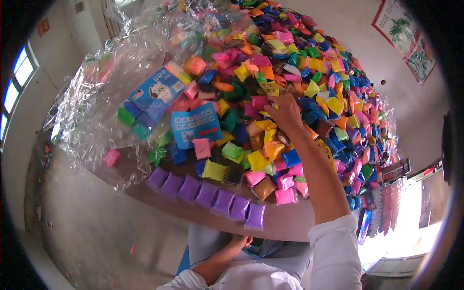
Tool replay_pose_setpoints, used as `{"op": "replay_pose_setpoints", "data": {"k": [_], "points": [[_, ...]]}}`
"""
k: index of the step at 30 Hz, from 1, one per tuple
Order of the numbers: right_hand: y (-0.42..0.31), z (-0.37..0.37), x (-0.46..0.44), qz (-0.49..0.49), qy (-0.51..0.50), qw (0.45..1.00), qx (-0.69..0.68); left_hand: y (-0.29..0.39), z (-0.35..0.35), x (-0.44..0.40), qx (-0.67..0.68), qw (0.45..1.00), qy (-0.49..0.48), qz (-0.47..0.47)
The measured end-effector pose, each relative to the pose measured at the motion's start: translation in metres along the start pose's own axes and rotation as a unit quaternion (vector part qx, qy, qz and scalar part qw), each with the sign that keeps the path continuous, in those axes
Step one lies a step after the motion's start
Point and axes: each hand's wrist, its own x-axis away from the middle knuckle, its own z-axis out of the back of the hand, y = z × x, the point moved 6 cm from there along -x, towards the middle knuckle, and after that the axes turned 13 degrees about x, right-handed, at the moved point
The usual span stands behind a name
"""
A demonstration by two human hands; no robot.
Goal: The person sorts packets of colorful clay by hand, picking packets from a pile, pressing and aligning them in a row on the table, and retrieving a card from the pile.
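Observation:
My right hand point(285, 110) reaches into the big pile of small coloured packets point(314, 63), its fingers curled at a yellow packet point(269, 89); whether they grip it is hard to make out. My left hand point(240, 241) rests low over my lap, just below the table edge, with its fingers curled and its contents, if any, hidden. Along the front edge of the table lies a row of several purple packets point(207, 194). Just behind the row are a pale yellow packet point(213, 170) and a pink packet point(202, 149). A blue printed card point(195, 125) lies left of my right hand.
Crumpled clear plastic bags point(92, 116) cover the left side of the table point(285, 220). One bag holds a blue card with a cartoon animal point(158, 91) and packets. Pictures hang on the wall at upper right. Small scraps dot the floor at left.

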Motion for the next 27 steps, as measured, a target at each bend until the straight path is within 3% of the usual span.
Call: {"op": "replay_pose_setpoints", "data": {"k": [2, 4, 6, 10, 13, 15, 18, 23, 27], "points": [[0.002, 0.004, 0.002, -0.018, -0.035, 0.999, -0.005, -0.002, 0.004, -0.001, 0.001, 1.000, -0.003, 0.022], [0.016, 0.002, 0.007, -0.126, -0.067, 0.987, -0.078, -0.005, 0.008, 0.001, 0.003, 0.999, -0.006, 0.044], [0.022, 0.006, 0.008, -0.144, -0.067, 0.980, -0.118, 0.006, 0.006, 0.004, -0.148, 0.986, -0.035, -0.063], [0.052, 0.011, 0.009, -0.198, -0.064, 0.971, -0.117, 0.008, 0.006, 0.002, -0.250, 0.967, -0.017, -0.043], [0.065, 0.018, 0.010, -0.192, -0.057, 0.968, -0.148, 0.006, 0.002, 0.003, -0.135, 0.991, 0.008, 0.006], [0.066, 0.025, 0.009, -0.184, -0.024, 0.971, -0.151, 0.013, -0.004, 0.003, 0.006, 0.996, 0.060, -0.070], [0.064, 0.036, 0.007, -0.169, -0.056, 0.980, -0.088, 0.007, -0.002, -0.004, -0.006, 0.997, 0.002, -0.080], [0.054, 0.035, 0.002, -0.176, -0.204, 0.954, -0.130, -0.006, 0.004, -0.012, 0.056, 0.997, 0.030, -0.048], [0.055, 0.027, -0.006, -0.191, -0.201, 0.955, -0.108, -0.009, 0.008, -0.013, 0.092, 0.994, 0.046, -0.037]]}}
